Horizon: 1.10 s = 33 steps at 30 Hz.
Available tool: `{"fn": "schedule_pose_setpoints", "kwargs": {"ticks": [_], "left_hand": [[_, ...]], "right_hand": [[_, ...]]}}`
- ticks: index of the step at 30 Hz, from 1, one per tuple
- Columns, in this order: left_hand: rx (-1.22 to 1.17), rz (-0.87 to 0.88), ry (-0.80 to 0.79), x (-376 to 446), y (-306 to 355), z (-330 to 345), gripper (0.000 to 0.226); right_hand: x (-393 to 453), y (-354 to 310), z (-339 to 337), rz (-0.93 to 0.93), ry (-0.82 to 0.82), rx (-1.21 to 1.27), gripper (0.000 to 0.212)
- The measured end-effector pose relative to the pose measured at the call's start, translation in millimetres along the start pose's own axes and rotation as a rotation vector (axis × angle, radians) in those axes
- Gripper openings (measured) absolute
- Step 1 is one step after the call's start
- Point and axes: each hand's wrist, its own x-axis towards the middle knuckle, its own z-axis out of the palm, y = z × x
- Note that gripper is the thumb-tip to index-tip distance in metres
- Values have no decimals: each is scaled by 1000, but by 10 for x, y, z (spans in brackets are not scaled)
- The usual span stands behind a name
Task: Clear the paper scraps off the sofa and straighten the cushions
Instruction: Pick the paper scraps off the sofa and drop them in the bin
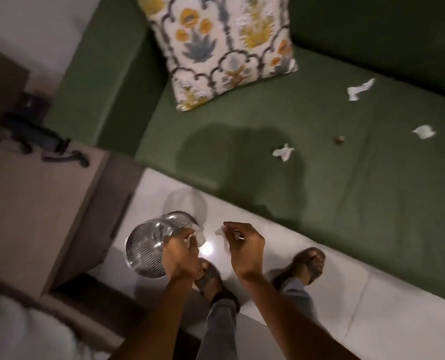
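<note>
A green sofa (242,152) fills the upper right. A floral cushion (224,45) leans tilted at its back left. Three white paper scraps lie on the seat: one (360,89) far right, one (424,132) at the right edge, one (283,152) near the front. A small brown bit (340,139) lies between them. Over the floor, my left hand (182,255) pinches a white paper scrap (199,233) beside a metal mesh bin (148,245). My right hand (244,245) pinches another white scrap (221,231).
A beige side table (34,211) stands left of the sofa, with a dark phone and coiled cord (42,141) on it. My two sandalled feet (304,263) stand on the white tiled floor (346,294) in front of the sofa.
</note>
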Motion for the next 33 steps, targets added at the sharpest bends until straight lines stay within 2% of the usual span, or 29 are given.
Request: {"fn": "schedule_pose_setpoints", "kwargs": {"ticks": [3,7,11,13,15,17,23,29,33], "left_hand": [[-12,-150,46,106,-611,-321,11],[-67,-270,80,346,-1356,-513,12],[-129,-326,39,577,-1853,-415,14],[-145,-345,37,687,-2016,-367,16],[-157,-381,8,761,-2142,-302,22],[-158,-405,-36,799,-2234,-247,28],[-224,-308,-16,771,-2284,-258,56],[-232,-193,61,674,-2130,-324,49],[-191,-129,66,683,-1882,-370,43]], "right_hand": [[-176,-57,515,-36,-83,-55,9],[-330,-105,1295,-138,-296,-197,13],[-336,-69,1965,-100,-321,-216,13],[-344,-23,2275,-92,-369,-241,25],[-382,23,2495,-80,-425,-293,47],[-450,147,2667,-95,-455,-360,49],[-650,364,2759,38,-479,-396,71],[-680,191,2435,-5,-482,-350,52],[-524,24,2103,-178,-491,-438,50]]}}
